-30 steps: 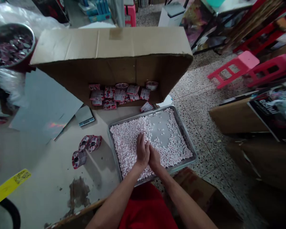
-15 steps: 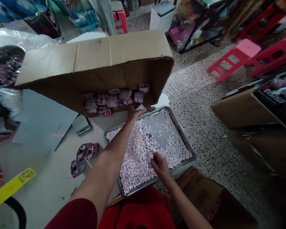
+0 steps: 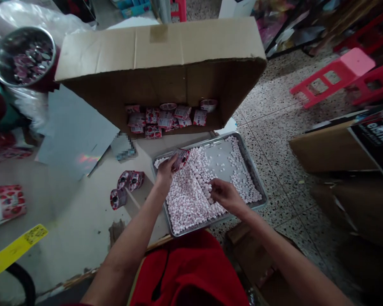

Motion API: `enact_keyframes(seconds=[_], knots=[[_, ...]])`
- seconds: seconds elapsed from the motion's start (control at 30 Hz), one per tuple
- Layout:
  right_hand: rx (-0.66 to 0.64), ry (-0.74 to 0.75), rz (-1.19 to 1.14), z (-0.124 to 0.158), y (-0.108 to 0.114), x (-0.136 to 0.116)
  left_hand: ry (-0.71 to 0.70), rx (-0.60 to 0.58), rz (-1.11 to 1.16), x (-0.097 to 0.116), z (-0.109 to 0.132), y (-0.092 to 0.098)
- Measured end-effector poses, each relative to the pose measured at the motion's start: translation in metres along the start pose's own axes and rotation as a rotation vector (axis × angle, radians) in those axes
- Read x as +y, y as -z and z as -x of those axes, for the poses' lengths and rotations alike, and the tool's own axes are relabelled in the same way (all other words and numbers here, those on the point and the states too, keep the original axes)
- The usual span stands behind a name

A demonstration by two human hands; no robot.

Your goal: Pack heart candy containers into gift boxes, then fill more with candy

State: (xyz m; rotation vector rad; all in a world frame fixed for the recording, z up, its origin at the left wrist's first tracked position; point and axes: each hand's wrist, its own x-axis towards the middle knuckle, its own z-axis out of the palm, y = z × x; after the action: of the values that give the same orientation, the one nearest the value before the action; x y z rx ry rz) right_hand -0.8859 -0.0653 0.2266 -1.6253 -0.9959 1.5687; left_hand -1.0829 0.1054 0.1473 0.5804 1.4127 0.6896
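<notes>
A metal tray (image 3: 257, 185) full of small pink and white candies (image 3: 187, 199) lies at the table's near right corner. My left hand (image 3: 166, 171) hovers over the tray's left part, closed on a small red and white packet (image 3: 180, 158). My right hand (image 3: 223, 193) is curled over the candies in the tray's middle, fingers pinched on a few of them. Behind the tray a cardboard box (image 3: 159, 55) lies on its side with more red packets (image 3: 166, 117) inside.
Three filled packets (image 3: 126, 187) stand left of the tray. A metal bowl (image 3: 22, 55) of packets sits far left. A yellow strip (image 3: 14, 248) lies near left. Pink stools (image 3: 333, 74) and cardboard boxes (image 3: 322, 148) stand on the floor at right.
My left hand reached to the box's mouth, took a packet and has come back over the tray. My right hand has moved up from the near rim into the tray's middle.
</notes>
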Motion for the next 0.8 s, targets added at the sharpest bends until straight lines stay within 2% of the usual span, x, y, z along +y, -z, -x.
enact_keyframes(seconds=[0.1,0.2,0.33,0.5,0.57,0.63,0.7,0.73,0.8], knots=[[-0.060,-0.063,-0.006,-0.001,-0.006,0.001,0.279,0.069,0.223,-0.008,0.009,0.006],[-0.104,-0.095,0.034,-0.004,-0.012,0.008,0.432,0.090,0.216,-0.015,0.017,0.014],[-0.125,-0.152,0.131,-0.013,-0.017,0.008,0.516,0.030,0.194,-0.031,0.026,0.024],[-0.179,-0.381,0.067,-0.039,-0.022,-0.015,0.621,0.018,0.203,-0.044,0.028,0.033],[-0.171,-0.439,0.109,-0.055,-0.026,-0.025,0.660,0.022,0.226,-0.047,0.032,0.042],[-0.170,-0.474,0.180,-0.073,-0.030,-0.032,0.641,-0.015,0.228,-0.050,0.040,0.055],[-0.185,-0.490,0.237,-0.087,-0.034,-0.039,0.540,-0.042,0.124,-0.055,0.053,0.071],[-0.194,-0.493,0.258,-0.090,-0.034,-0.043,0.431,-0.028,0.012,-0.058,0.059,0.079],[-0.218,-0.494,0.276,-0.089,-0.031,-0.051,0.076,0.038,-0.310,-0.063,0.067,0.088]])
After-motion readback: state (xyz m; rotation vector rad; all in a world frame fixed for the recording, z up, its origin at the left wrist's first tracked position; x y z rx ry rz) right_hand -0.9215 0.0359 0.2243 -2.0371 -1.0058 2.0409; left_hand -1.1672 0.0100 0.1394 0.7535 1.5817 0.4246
